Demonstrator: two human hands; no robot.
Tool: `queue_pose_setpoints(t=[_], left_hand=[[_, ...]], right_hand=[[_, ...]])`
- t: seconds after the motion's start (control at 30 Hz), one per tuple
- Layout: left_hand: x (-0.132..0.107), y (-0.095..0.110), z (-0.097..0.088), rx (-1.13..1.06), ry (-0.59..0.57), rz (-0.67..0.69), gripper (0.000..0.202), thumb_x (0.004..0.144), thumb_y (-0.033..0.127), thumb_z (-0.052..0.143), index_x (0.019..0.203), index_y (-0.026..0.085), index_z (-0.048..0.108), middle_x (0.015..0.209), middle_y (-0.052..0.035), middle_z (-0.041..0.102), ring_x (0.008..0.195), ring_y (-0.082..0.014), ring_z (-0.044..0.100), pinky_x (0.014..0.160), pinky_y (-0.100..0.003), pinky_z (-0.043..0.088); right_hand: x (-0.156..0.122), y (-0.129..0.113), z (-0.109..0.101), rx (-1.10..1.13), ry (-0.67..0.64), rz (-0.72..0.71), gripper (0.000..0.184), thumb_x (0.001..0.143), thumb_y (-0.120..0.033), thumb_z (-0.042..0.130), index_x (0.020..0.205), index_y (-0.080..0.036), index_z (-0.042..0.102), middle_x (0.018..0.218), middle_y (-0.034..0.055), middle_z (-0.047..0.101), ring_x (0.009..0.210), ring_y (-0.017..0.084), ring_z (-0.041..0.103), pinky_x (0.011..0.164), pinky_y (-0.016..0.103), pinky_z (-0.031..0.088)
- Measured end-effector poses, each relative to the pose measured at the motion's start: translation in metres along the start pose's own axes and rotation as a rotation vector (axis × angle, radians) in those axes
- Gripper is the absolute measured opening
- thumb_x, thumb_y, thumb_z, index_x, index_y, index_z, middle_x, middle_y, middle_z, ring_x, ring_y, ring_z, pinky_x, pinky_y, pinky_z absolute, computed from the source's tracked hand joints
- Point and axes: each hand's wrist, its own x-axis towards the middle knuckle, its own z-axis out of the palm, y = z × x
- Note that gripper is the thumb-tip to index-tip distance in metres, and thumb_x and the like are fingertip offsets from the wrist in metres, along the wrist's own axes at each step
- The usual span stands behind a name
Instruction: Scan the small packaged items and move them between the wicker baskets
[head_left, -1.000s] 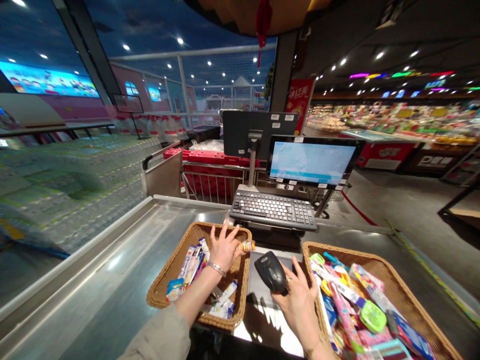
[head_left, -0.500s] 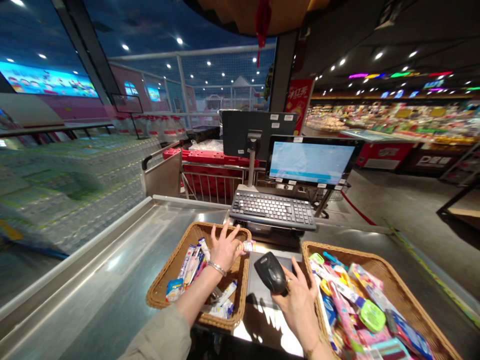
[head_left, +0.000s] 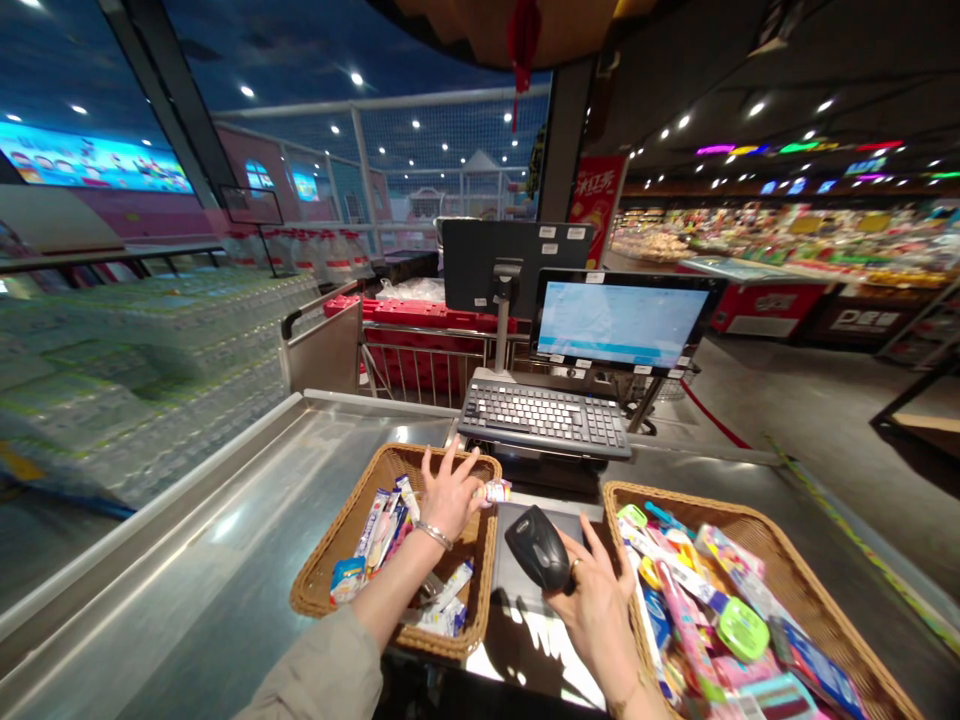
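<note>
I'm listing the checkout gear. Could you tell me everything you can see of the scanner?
The scanner is black, seemingly plastic, with a broad, rounded head and a pale mark too small to read. It is tilted, its head pointing away and to the left. The right hand holds it; most of its grip is hidden. It shows between the left basket and the right basket, and seems raised above the counter.

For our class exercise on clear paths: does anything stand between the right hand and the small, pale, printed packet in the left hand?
Yes: the black, rounded handheld scanner that the right hand holds. Beyond it, nothing visible blocks the gap to the packet in the left hand.
</note>
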Motion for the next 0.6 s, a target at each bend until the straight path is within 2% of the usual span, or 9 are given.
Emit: queue_pose_setpoints(t=[0.1,0.33,0.6], left_hand=[[-0.0002,0.0002,-0.0001,0.003,0.009,-0.005,0.006,0.081,0.028,0.074,0.086,0.030,0.075,0.146,0.0000,0.056,0.147,-0.0379,0.031,0.115,-0.076,0.004],[-0.0007,-0.0009,-0.0001,-0.006,0.011,-0.021,0.006,0.080,0.029,0.074,0.085,0.031,0.075,0.146,0.0007,0.056,0.147,-0.0375,0.032,0.116,-0.075,0.005],[0.0009,-0.0013,0.0006,-0.025,-0.002,-0.033,0.008,0.080,0.034,0.075,0.087,0.031,0.076,0.146,0.0008,0.056,0.147,-0.0384,0.031,0.117,-0.074,0.003]], right_hand=[[-0.0008,0.0019,0.0021,-0.005,0.023,-0.025,0.032,0.067,-0.021,0.059,0.095,-0.030,0.072,0.123,-0.0001,0.070,0.136,0.034,0.047,0.111,0.062,0.016],[-0.0017,0.0036,0.0030,-0.032,0.036,-0.071,0.022,0.067,-0.020,0.059,0.084,-0.028,0.070,0.123,-0.0011,0.070,0.136,0.035,0.047,0.110,0.062,0.017],[-0.0014,0.0010,0.0010,-0.109,0.040,-0.050,0.030,0.066,-0.017,0.059,0.090,-0.029,0.072,0.131,-0.0020,0.065,0.139,0.036,0.043,0.113,0.063,0.017]])
